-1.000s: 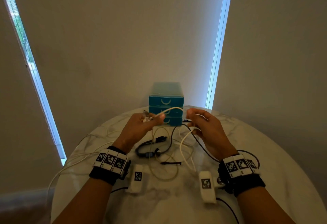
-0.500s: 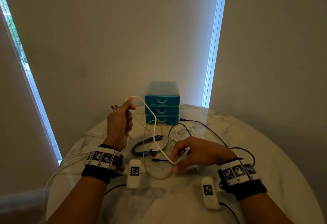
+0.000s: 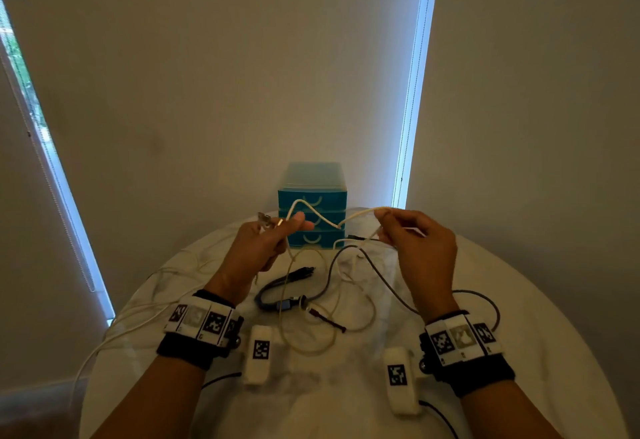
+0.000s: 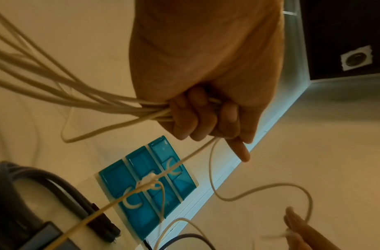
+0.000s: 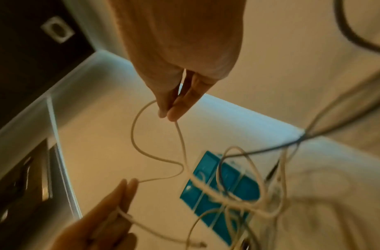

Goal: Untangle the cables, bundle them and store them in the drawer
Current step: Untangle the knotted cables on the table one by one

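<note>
My left hand (image 3: 273, 234) is raised above the table and grips a bunch of white cable (image 3: 323, 218) loops in its curled fingers (image 4: 197, 118), a plug end sticking out to the left. My right hand (image 3: 398, 227) pinches the same white cable (image 5: 137, 140) between thumb and fingertips, and the cable sags in a wave between the two hands. More white cable hangs down to the table, tangled with a dark cable (image 3: 377, 272). A black cable bundle (image 3: 284, 289) lies on the table beneath my hands. The blue drawer unit (image 3: 311, 206) stands behind, all drawers closed.
The round white marble table (image 3: 519, 317) ends near a beige wall. Other white cables (image 3: 138, 314) trail off the table's left edge. Bright window strips run on the left and behind the drawers.
My right hand has risen from the table, pulling the white cable up level with my left hand. The left hand has moved right, closer to the drawers.
</note>
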`<state>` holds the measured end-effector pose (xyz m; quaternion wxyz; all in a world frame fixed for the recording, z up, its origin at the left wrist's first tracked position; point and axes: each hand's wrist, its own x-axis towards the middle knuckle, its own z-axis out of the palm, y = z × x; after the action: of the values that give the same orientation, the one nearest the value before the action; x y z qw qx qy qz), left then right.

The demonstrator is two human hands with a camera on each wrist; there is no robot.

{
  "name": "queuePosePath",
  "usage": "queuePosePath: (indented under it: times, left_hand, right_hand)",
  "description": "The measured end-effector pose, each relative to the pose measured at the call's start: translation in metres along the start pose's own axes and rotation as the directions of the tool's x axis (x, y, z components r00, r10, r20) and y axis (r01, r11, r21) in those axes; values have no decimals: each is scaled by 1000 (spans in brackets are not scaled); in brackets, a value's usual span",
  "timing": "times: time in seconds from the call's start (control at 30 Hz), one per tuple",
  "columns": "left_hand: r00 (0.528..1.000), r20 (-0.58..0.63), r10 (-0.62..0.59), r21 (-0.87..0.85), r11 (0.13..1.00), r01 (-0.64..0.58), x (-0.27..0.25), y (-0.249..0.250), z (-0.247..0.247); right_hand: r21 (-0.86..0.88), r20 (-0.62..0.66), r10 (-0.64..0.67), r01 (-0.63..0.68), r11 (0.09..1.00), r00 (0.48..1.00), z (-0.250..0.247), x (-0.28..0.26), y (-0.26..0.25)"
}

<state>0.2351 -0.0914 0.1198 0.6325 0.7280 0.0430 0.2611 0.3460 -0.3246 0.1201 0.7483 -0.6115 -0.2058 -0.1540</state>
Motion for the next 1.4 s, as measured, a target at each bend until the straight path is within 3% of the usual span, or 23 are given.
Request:
queuePosePath:
  times: [0.13,0.27,0.4,0.6,0.67,0.77,0.9,0.97,1.23,1.3,1.4]
  left_hand:
    - [998,67,6,130,991,-14,-5,3,13]
    - [992,126,10,171,985,-32,-7,1,23]
    - [998,25,64,198,978,-68,-5,1,26]
    - [996,-75,39,291,957,-16,0,-9,17]
    - [991,-109,73,317,948,-35,1,-12,16]
    - [985,-157,78,216,975,-42,1,-5,13]
    - [988,-153,-3,43,999,9,3,-2,8]
    - [994,-111,-24,-19,1000,22,3,-2,3]
    - [984,161,-77,-104,990,94,-1,7,1]
    - [987,144,-66,-114,990,83,-1,8,0]
    - [998,42,-57,-184,981,63,3,5,-3]
  right_hand:
    - [170,88,224,-236,957,971,12,-9,3]
    - [259,184,282,-323,910,942,18,-12,2]
    - [345,197,319,-370,863,927,21,-13,3]
    - [503,256,387,-464,729,886,21,-10,2]
    - [421,333,352,-472,774,875,21,-10,4]
    - [116,386,377,-450,886,842,23,-12,14]
    - [-269,255,256,-185,945,933,15,-7,41]
    - [-386,291,244,-120,915,925,12,-3,49]
    - [-334,545,232,-45,942,805,15,-12,57]
    - [-356,559,233,-24,934,796,18,-15,61]
    - [-320,520,222,-54,946,825,20,-16,63]
